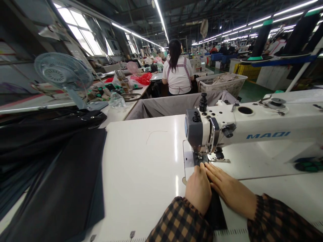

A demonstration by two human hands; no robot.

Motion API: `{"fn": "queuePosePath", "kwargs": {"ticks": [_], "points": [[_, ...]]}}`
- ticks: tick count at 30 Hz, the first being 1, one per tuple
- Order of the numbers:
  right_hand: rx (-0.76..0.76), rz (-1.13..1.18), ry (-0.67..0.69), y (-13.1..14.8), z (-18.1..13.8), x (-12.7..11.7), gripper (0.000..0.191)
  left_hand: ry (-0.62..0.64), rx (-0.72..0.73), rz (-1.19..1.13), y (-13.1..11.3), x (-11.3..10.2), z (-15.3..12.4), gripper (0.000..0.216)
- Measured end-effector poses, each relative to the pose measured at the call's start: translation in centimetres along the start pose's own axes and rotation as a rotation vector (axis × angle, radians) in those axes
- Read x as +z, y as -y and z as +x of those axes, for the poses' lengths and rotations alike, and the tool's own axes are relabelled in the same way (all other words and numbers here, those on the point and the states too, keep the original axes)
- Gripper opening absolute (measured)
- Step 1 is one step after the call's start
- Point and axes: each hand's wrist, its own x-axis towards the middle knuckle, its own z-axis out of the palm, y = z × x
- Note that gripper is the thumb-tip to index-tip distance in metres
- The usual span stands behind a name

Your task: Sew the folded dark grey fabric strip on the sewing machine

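Note:
A narrow strip of black fabric [217,216] runs from the table's front edge up to the needle area of a white sewing machine [254,121]. On top of the strip, just in front of the presser foot [200,156], my left hand [198,186] has its fingers curled down and closed on the cloth. My right hand [228,186] lies along the strip's right side, fingers stretched out and flat, tips touching the fabric close to the left fingertips. Both hands partly cover the strip, and the left fingertips' exact grip is hidden.
Dark fabric pieces [83,181] are heaped at the left of the white table [141,168]. A loose thread [151,132] lies on it. Beyond are a fan [63,72], a grey cloth bin [161,106], a white basket [222,85] and a seated co-worker [178,72]. Thread cones [262,40] stand at right.

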Motion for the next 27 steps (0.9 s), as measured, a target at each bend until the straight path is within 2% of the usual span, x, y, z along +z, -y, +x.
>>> {"fn": "queuePosePath", "kwargs": {"ticks": [8, 15, 21, 25, 27], "points": [[-0.045, -0.065, -0.034, 0.1, -0.5, 0.1, 0.042, -0.073, -0.038, -0.166, 0.7, -0.4, -0.8, 0.035], [-0.019, -0.017, 0.002, 0.2, -0.2, -0.1, 0.042, -0.011, -0.006, -0.066, 0.1, -0.2, -0.4, 0.039], [0.026, 0.025, 0.026, -0.5, 1.1, -0.3, 0.041, -0.065, 0.014, -0.014, 0.4, 0.0, 0.9, 0.041], [-0.008, -0.013, 0.024, 0.4, -0.5, -0.2, 0.042, -0.043, 0.042, -0.044, 1.0, 0.0, 0.4, 0.042], [-0.063, -0.046, 0.027, 1.1, -1.8, 0.0, 0.052, -0.028, 0.053, -0.061, 1.2, 0.2, -0.3, 0.042]]}}
